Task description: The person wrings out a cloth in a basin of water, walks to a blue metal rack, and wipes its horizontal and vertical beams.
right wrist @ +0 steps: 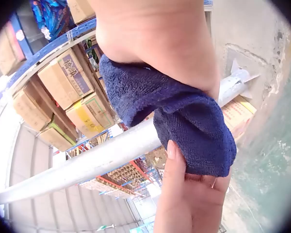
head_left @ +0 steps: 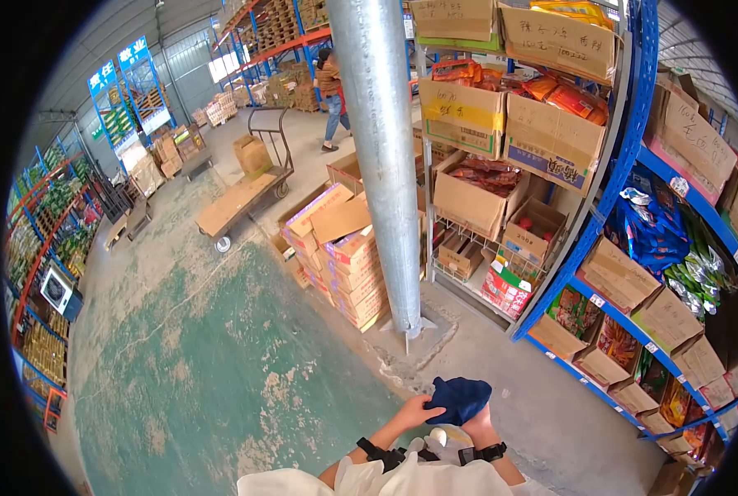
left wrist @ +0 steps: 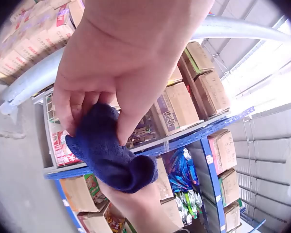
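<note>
A dark blue terry cloth (head_left: pixel 461 398) is held up in front of the person, bunched and folded, between both hands. The left hand (head_left: pixel 418 412) pinches its left side, thumb on the near face and fingers behind, as the left wrist view shows with the cloth (left wrist: pixel 106 145) hanging from that grip. From the right, the right hand (head_left: pixel 480 426) holds the other end; the cloth (right wrist: pixel 199 131) covers most of its fingers in the right wrist view. Black straps (head_left: pixel 489 452) circle both wrists.
Close ahead stands a grey metal post (head_left: pixel 377 165), with stacked cartons (head_left: pixel 348 273) beside it. Blue shelving (head_left: pixel 588 207) with open boxes of packets lines the right. A flat cart (head_left: pixel 241 202) carries a box further off; a person (head_left: pixel 333 99) walks behind the post.
</note>
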Demonstrator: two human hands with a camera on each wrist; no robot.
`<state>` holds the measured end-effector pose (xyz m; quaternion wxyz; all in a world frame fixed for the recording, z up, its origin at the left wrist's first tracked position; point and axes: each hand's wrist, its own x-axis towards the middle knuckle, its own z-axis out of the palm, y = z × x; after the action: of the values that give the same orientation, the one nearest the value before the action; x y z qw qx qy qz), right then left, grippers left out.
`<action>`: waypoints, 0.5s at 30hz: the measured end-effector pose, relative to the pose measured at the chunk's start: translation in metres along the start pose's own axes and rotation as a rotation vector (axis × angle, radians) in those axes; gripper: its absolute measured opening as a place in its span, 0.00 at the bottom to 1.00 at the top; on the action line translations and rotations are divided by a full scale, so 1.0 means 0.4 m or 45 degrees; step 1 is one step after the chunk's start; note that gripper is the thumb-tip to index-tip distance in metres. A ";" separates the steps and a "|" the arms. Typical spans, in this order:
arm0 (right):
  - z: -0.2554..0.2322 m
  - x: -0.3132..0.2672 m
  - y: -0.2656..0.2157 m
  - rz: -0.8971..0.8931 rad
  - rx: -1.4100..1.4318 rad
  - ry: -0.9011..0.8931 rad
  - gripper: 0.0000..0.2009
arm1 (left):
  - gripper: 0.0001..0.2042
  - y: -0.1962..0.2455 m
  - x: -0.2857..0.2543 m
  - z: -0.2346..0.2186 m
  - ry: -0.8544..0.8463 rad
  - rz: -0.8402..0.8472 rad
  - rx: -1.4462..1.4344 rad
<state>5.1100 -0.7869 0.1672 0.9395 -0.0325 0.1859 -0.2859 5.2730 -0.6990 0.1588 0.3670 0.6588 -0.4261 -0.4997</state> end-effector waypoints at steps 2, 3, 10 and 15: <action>0.004 0.031 -0.010 -0.013 0.039 -0.003 0.23 | 0.17 0.049 0.006 -0.027 0.014 -0.017 0.092; -0.003 0.044 -0.017 -0.015 0.054 -0.002 0.22 | 0.17 0.057 0.015 -0.036 0.025 -0.018 0.127; -0.013 0.124 -0.024 0.083 -0.059 -0.041 0.25 | 0.19 -0.063 0.063 -0.034 0.244 0.108 -0.153; 0.043 0.173 0.038 0.104 -0.197 0.026 0.24 | 0.19 -0.100 0.062 -0.116 0.129 0.029 -0.138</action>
<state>5.1774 -0.8128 0.1578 0.9431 -0.0945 0.2183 -0.2323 5.3292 -0.7048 0.1244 0.4289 0.6575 -0.3868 -0.4839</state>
